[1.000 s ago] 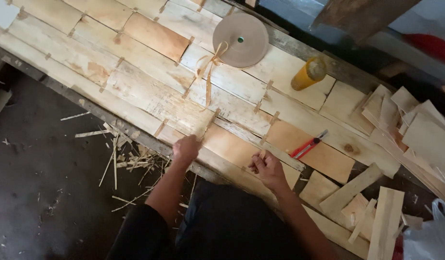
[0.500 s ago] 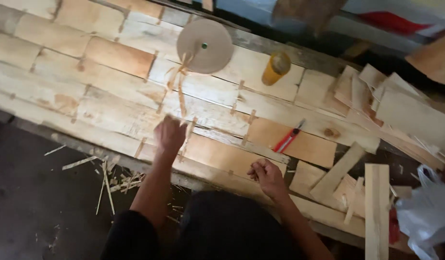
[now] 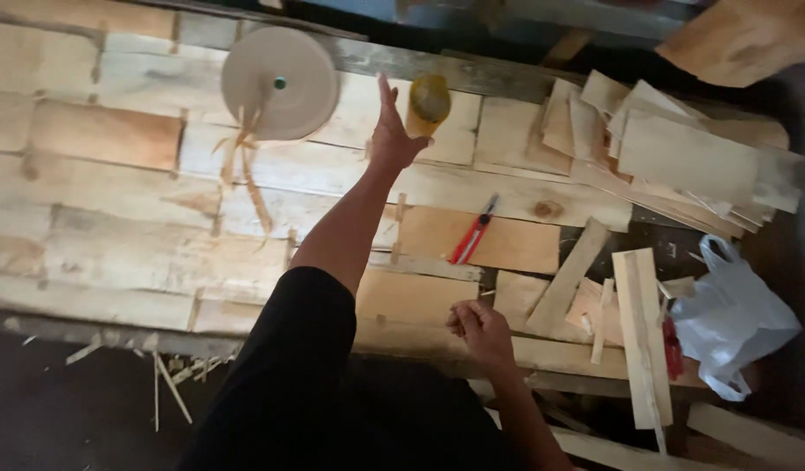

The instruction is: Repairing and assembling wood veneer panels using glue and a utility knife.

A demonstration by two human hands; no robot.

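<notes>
The left hand (image 3: 392, 131), having left the bench edge, is now reaching open-fingered toward the yellow bottle (image 3: 429, 103), while the right hand (image 3: 479, 327) is staying loosely curled, gripping nothing visible

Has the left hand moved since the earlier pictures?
Yes. The left hand has gone from the near edge of the veneer sheets out across them, and is now beside the yellow bottle.
</notes>
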